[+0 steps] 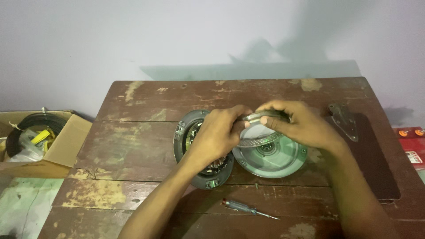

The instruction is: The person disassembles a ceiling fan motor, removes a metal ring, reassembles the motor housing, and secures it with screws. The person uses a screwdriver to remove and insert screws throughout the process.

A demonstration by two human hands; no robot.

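Note:
Both hands meet over the middle of a worn wooden table (133,146). My left hand (217,135) and my right hand (296,121) together grip a thin metal ring (259,117), lifted and tilted above a round pale-green motor cover (274,159). Beneath my left hand lies a second round housing (182,132) with copper windings showing inside; the hand hides much of it. The ring's toothed lower edge shows between the hands.
A screwdriver with a clear handle (248,208) lies near the table's front edge. A metal hinge plate (343,120) sits at the right rear. An open cardboard box (57,141) with cables stands on the floor to the left. Red boxes (411,146) lie to the right.

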